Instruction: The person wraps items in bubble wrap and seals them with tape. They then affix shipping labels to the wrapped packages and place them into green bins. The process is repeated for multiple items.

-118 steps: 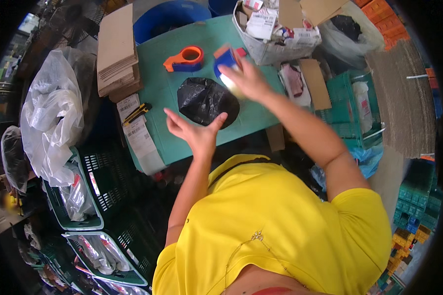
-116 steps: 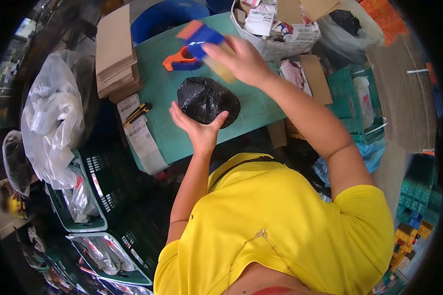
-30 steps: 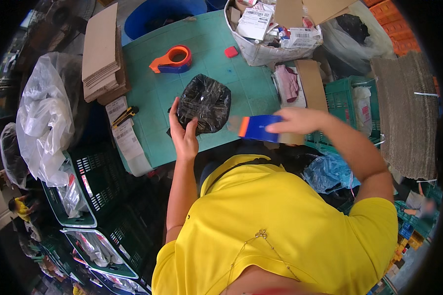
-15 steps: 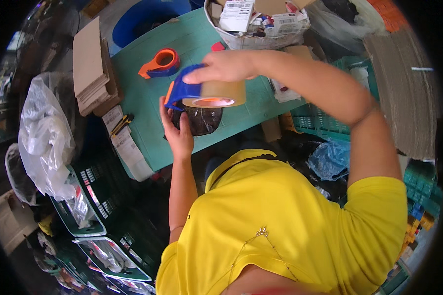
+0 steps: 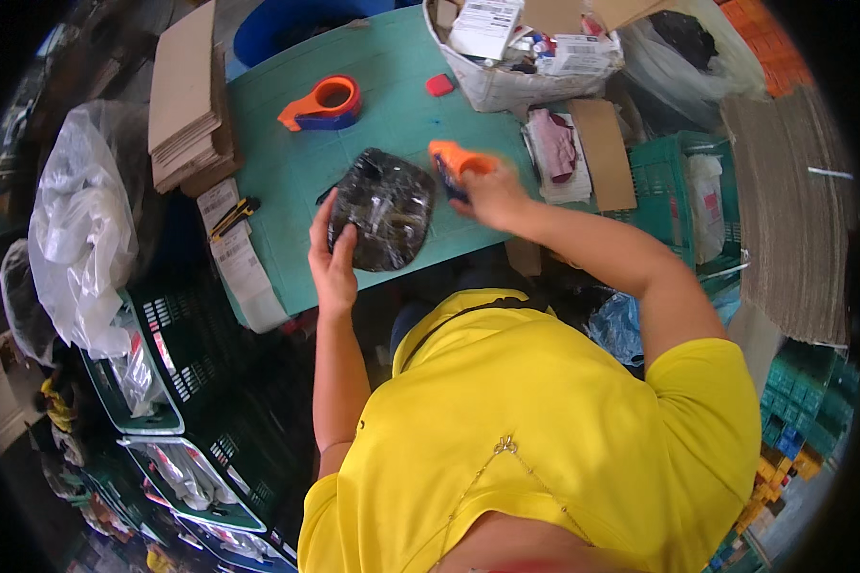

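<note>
A black package wrapped in shiny clear tape stands tilted at the front of the green table. Around its left edge my left hand is closed, with the thumb on the near face. To the right of the package, my right hand grips an orange and blue tape dispenser, low over the table and slightly blurred. Another orange and blue tape dispenser lies farther back on the left. A small red object lies at the back of the table.
Flat cardboard pieces stand at the left, near a yellow and black box cutter on a strip of labels. A white basket of papers and small boxes sits at the back right. Green crates are stacked at lower left.
My right hand has moved right and down with the tape dispenser, away from the package. The package now shows its broad face, and my left hand still holds it.
</note>
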A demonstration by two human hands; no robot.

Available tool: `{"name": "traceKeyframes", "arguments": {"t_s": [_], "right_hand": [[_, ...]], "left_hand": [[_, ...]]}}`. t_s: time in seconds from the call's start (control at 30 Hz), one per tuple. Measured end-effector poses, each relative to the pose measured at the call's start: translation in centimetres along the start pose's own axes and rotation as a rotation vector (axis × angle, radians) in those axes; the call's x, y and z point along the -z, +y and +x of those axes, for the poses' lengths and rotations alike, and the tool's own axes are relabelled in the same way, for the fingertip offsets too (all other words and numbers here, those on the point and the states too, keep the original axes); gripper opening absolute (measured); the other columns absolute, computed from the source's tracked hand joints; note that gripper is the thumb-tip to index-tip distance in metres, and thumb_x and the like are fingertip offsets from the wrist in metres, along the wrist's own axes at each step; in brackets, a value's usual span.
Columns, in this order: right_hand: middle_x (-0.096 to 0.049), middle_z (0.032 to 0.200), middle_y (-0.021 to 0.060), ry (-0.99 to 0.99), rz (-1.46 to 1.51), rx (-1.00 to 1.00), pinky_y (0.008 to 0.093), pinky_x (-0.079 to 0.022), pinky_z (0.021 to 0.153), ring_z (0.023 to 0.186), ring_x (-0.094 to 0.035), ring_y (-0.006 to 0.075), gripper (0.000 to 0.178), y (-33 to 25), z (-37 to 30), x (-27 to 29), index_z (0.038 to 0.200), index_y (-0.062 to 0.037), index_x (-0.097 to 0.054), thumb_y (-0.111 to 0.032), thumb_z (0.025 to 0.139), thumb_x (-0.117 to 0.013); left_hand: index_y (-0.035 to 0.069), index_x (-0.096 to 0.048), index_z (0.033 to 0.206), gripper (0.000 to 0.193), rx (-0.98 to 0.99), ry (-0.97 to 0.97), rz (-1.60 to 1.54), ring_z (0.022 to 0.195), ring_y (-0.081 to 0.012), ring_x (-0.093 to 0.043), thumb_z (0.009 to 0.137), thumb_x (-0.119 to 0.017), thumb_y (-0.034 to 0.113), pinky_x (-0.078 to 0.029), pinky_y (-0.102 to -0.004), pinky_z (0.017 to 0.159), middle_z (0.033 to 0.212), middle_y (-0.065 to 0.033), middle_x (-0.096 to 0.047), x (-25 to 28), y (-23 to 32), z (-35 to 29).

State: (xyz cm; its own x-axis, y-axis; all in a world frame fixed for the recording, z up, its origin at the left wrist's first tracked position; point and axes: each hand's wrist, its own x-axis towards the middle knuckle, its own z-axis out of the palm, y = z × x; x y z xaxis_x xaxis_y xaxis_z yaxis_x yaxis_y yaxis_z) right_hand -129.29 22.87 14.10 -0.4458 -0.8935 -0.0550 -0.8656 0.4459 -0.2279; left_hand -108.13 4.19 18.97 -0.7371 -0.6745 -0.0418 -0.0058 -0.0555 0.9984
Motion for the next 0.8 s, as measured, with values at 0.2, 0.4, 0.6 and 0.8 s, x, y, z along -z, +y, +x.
{"name": "traceKeyframes", "arguments": {"t_s": [0.2, 0.4, 0.6, 0.8], "right_hand": [[-0.061, 0.110, 0.0155, -0.448, 0.918, -0.542, 0.0408, -0.047, 0.083, 0.100, -0.060, 0.0302, 0.063, 0.4, 5.0, -1.9, 0.105, -0.0030, -0.062, -0.060, 0.079, -0.068], [-0.053, 0.134, 0.0103, -0.671, 1.444, -0.222, 0.0354, -0.036, 0.107, 0.123, -0.050, 0.0198, 0.078, -2.3, 6.4, -0.5, 0.137, -0.0015, -0.048, -0.045, 0.079, -0.075], [-0.045, 0.142, 0.0098, -0.346, 1.464, 0.124, 0.0367, -0.032, 0.112, 0.132, -0.041, 0.0206, 0.111, -4.5, 7.1, 3.8, 0.151, -0.0049, -0.024, -0.019, 0.063, -0.090], [-0.042, 0.142, 0.0116, 0.249, 1.379, 0.244, 0.0404, -0.035, 0.110, 0.130, -0.044, 0.0245, 0.102, -5.7, 5.5, 3.2, 0.150, -0.0071, -0.024, -0.028, 0.072, -0.087]], "left_hand": [[-0.003, -0.035, 0.145, 0.084, 0.550, 0.353, -1.067, 0.137, -0.0291, -0.039, 0.094, -0.042, 0.064, -0.026, -0.0422, 0.115, 0.148, -0.0180, -0.041, -2.1, -4.1, -6.4], [0.001, -0.060, 0.119, 0.034, 0.536, 0.374, -0.884, 0.102, -0.0250, -0.064, 0.091, -0.069, 0.018, -0.053, -0.0397, 0.089, 0.112, -0.0115, -0.065, -2.4, -8.8, -4.9], [0.001, -0.048, 0.137, 0.059, 0.221, -0.201, 0.307, 0.121, -0.0223, -0.053, 0.086, -0.072, 0.019, -0.044, -0.0357, 0.103, 0.135, -0.0117, -0.055, 0.6, -4.8, -3.0], [-0.001, -0.045, 0.138, 0.082, -0.140, 0.017, 0.387, 0.125, -0.0243, -0.050, 0.074, -0.084, 0.035, -0.040, -0.0376, 0.106, 0.138, -0.0130, -0.052, 2.0, -2.6, -1.7]]}}
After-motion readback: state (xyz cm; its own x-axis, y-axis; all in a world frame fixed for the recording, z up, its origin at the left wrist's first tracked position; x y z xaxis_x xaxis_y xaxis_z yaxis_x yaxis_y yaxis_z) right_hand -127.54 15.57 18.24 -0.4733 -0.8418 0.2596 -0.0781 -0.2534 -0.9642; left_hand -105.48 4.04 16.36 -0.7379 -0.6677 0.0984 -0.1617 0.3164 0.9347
